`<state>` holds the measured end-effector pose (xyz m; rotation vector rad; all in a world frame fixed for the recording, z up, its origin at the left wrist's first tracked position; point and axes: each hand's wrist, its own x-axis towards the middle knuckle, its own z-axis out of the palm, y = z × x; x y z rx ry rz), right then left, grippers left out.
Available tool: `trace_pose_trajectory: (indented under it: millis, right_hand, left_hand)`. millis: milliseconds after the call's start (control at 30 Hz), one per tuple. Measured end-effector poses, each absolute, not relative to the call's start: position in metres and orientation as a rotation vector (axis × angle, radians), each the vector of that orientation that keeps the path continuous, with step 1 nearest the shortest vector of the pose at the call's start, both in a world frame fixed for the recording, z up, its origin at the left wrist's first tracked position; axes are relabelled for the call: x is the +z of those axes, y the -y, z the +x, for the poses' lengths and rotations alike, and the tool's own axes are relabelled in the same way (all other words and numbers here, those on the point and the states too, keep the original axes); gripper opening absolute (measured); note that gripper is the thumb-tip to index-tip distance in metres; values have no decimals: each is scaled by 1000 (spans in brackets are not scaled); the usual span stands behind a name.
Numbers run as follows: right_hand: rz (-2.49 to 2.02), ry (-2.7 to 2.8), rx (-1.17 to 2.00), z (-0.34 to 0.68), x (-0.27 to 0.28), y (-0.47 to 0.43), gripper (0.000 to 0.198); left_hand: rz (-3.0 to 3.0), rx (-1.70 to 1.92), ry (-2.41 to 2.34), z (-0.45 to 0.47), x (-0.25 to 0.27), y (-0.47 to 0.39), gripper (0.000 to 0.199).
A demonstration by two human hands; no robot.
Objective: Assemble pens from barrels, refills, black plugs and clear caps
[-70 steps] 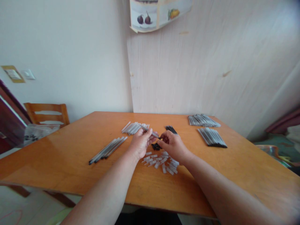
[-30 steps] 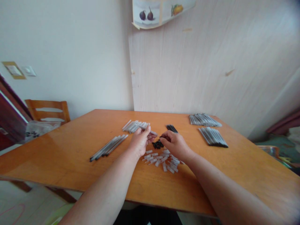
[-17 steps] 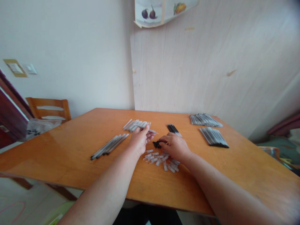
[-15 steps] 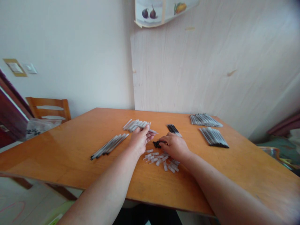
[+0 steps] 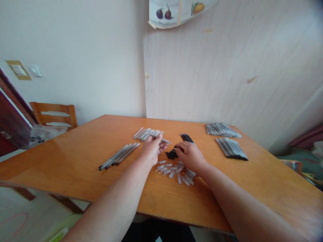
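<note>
Between the thumb and fingers of my left hand is a slim translucent pen, its narrow tip pointing right. My right hand is over the right side of a small heap of black pen parts, fingers curled in a pinch. Whatever lies between those fingertips is hidden. Just in front of the heap, short clear plastic caps are scattered. Behind my left hand lies a row of whitish pen tubes. Black-ended pens lie beyond my right hand, partly covered by it.
Several grey pens with black ends lie at the left. Two rows of pens, a far one and a nearer one, rest at the right of the wooden table. A chair stands beyond the left edge.
My right hand has drawn back slightly from the black parts, leaving more of the heap showing. My left hand still holds the pen. The view has shifted slightly.
</note>
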<state>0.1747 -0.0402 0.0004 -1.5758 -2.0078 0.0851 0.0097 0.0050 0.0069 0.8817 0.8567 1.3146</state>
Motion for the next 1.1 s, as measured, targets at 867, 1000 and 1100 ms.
trace_pose_trajectory:
  millis: [867,1000,1100]
  right_hand:
    - [-1617,1768,68,227,3,22,23]
    - [-1852,1538,22,243,3,19,28]
    - [-2035,1435,22,250,2,19,30]
  left_hand:
    - [756,1551,-860,-18,14,-25,18]
    - [747,1540,-892,-20,14,-25,16]
    - [769,1532,-928,-19,14,-24,18]
